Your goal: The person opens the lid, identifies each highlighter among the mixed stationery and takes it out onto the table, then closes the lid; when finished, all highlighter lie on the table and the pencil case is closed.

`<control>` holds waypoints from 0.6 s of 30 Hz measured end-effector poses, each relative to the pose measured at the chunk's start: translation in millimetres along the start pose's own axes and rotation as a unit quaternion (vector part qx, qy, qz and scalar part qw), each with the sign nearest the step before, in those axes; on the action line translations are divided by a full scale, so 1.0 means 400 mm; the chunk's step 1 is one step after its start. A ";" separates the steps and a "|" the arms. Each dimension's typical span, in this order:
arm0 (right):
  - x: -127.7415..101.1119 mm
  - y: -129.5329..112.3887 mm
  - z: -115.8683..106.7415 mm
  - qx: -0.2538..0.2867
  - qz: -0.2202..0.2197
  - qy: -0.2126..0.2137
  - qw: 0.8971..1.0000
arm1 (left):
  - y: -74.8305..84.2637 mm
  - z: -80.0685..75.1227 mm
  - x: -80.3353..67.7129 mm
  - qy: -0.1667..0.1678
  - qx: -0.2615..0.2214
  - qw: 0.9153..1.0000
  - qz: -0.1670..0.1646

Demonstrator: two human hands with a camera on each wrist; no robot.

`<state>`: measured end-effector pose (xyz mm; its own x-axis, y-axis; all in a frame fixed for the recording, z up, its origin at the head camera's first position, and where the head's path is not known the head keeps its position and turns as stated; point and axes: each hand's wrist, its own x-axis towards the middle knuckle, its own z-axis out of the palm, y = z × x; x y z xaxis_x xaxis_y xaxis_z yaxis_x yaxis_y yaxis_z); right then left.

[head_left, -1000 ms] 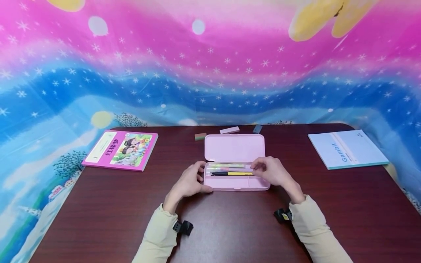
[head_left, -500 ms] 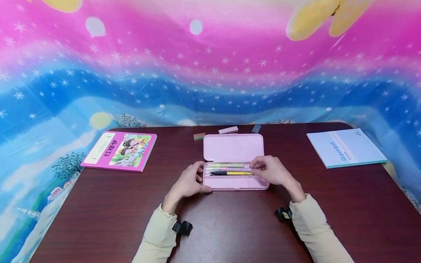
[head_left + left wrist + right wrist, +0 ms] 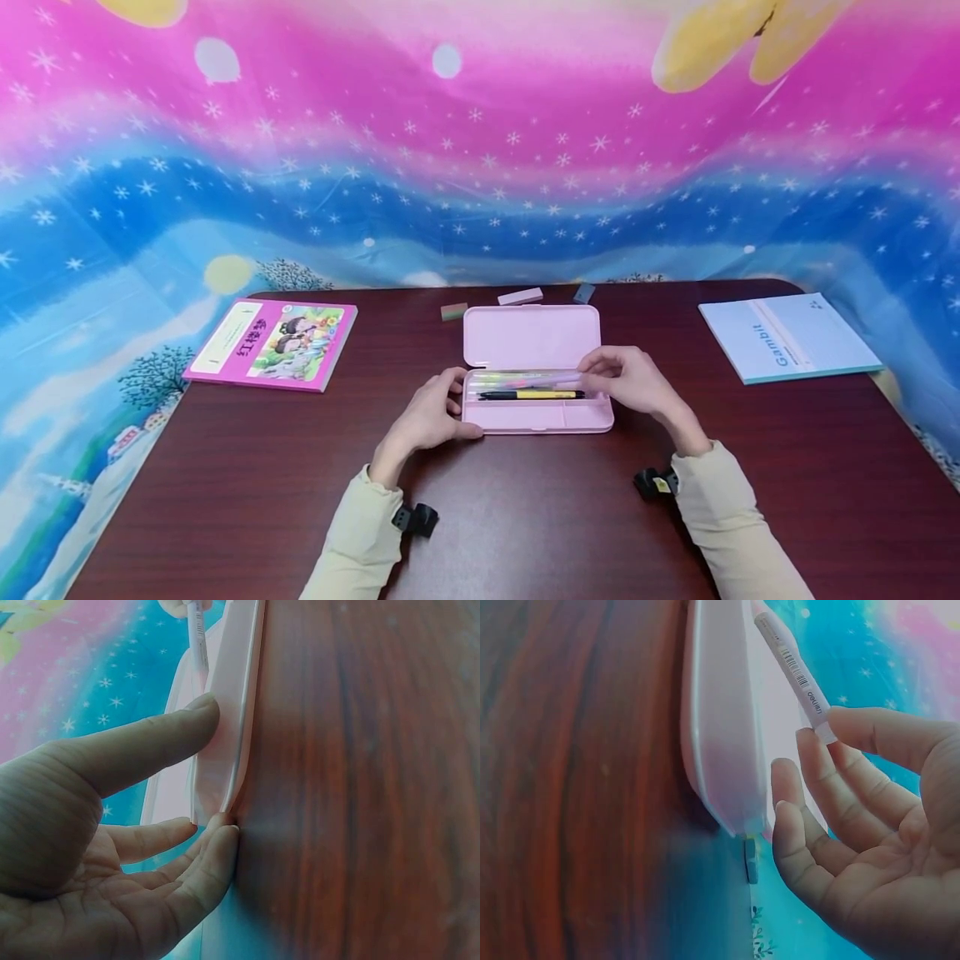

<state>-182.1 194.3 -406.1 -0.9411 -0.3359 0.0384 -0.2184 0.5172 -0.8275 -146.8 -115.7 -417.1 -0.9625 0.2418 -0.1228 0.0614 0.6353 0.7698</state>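
An open pink pencil case point(image 3: 532, 337) lies mid-table with its lid folded back. My left hand point(image 3: 427, 412) grips its left end, thumb along the front wall and fingertips round the end, as the left wrist view shows. Between thumb and fingertips my right hand point(image 3: 630, 379) pinches the end of a pale lilac pen point(image 3: 793, 667) with a barcode on its barrel. That pen slants up over the case's rear compartment. In the same compartment lie a black and yellow pen point(image 3: 532, 395) and other pale pens, partly overlapped. The front compartments hold nothing visible.
Behind the case lie a brown-green block point(image 3: 453, 312), a pink eraser-like block point(image 3: 520, 296) and a grey-blue block point(image 3: 584, 292). A pink picture book point(image 3: 273, 343) lies at the left, a pale blue notebook point(image 3: 791, 337) at the right. A patterned cloth hangs behind the table.
My right hand has shifted slightly right and up, raising the end of the lilac pen. The yellow pen's right end now shows. My left hand has stayed on the case.
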 end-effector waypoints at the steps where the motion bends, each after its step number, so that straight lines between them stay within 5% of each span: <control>1: -0.001 0.001 -0.004 0.007 0.001 0.002 1.000 | 0.000 0.000 0.000 0.000 0.000 1.000 0.000; 18: -0.015 0.013 -0.073 0.106 0.036 0.028 0.993 | 0.001 -0.001 -0.001 -0.002 0.001 1.000 0.000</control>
<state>-185.2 222.0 -394.4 -0.9667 -0.2560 0.0015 -0.0965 0.3590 -0.9283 -146.3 -115.8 -416.6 -0.9613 0.2451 -0.1257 0.0619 0.6367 0.7686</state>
